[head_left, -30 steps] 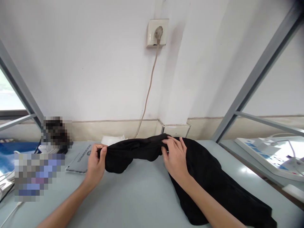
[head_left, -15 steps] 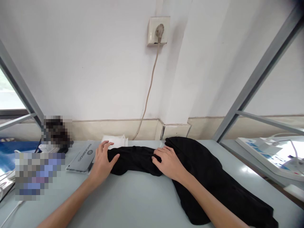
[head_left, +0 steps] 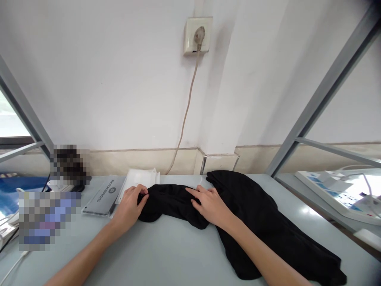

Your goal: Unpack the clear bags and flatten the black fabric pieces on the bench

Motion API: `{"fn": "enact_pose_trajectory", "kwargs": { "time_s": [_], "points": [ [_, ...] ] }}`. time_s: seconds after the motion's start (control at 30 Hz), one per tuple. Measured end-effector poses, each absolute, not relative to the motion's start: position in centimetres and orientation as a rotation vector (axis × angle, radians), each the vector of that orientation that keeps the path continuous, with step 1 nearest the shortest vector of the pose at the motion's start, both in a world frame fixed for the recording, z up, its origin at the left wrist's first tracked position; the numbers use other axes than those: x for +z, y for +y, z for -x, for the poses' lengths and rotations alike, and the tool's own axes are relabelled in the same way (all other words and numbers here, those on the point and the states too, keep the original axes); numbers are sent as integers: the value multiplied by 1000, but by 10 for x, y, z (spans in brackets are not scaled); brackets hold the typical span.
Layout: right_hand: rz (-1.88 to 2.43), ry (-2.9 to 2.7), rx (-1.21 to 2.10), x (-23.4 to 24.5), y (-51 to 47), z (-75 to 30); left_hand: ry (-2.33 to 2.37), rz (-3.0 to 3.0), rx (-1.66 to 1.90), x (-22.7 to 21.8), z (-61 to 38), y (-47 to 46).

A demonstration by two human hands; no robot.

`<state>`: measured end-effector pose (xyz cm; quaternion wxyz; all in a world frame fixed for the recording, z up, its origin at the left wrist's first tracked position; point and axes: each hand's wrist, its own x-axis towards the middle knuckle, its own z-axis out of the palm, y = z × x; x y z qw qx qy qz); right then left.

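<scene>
A narrow, wrinkled strip of black fabric (head_left: 172, 200) lies across the table between my hands. My left hand (head_left: 131, 202) is closed at its left end, thumb and fingers pinching the edge. My right hand (head_left: 208, 200) rests on the strip's right end, index finger stretched over it and thumb apart. A larger black garment (head_left: 262, 226) spreads to the right, partly under my right forearm. Whether strip and garment are one piece I cannot tell; my right hand covers part of where they meet.
Behind my left hand lie a grey printed package (head_left: 102, 198) and a white packet (head_left: 138, 177). A cable (head_left: 188, 107) hangs from a wall socket (head_left: 198, 36). Metal frame bars (head_left: 309, 107) slant up on both sides. A white board with electrical parts (head_left: 333, 194) sits at right.
My left hand has closed its thumb and fingers on the strip's left end. My right hand has loosened, its index finger now stretched out. The strip's right end has shifted slightly nearer.
</scene>
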<state>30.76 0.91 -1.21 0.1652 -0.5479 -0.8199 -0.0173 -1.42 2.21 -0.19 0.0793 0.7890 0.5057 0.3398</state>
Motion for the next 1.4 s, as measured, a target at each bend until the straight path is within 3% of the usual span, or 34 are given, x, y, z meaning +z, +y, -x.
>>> {"fn": "enact_pose_trajectory", "kwargs": {
  "time_s": [0.43, 0.9, 1.2, 1.4],
  "points": [
    [1335, -2448, 125, 0, 2, -305, 1327, -2523, 813, -7, 18, 22],
    [1659, -2123, -444, -10, 9, -304, 1472, -2553, 873, 10, 12, 14],
    [1834, -1956, -585, -13, 8, -300, 1434, -2657, 889, 10, 9, 9],
    [1777, -1928, -549, -14, 10, -296, 1471, -2567, 1085, 11, 11, 9]
  ]
}}
